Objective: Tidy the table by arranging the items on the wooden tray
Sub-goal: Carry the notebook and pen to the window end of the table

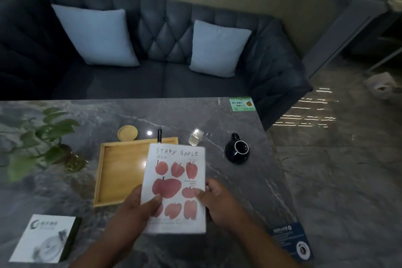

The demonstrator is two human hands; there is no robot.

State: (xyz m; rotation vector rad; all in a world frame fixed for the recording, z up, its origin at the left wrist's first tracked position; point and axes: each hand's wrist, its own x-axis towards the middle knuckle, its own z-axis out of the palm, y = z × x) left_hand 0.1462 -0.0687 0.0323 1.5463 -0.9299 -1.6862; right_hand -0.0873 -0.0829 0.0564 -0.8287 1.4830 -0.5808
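Observation:
A white booklet [177,172] printed with red apples and "STRAY APPLE" is held above the grey marble table, over the right part of the wooden tray [118,167]. My left hand [134,213] grips its lower left edge, thumb on the cover. My right hand [217,200] grips its right edge. The tray's visible part holds nothing. Behind the tray lie a round wooden coaster [128,133] and a black pen [159,135]. A small clear glass [196,136] and a black mug [237,149] stand to the tray's right.
A potted green plant [45,137] stands left of the tray. A white box [43,238] sits at the near left, a blue card [293,239] at the near right edge, a green sticker [242,104] at the far right corner. A dark sofa with two pale cushions lies beyond.

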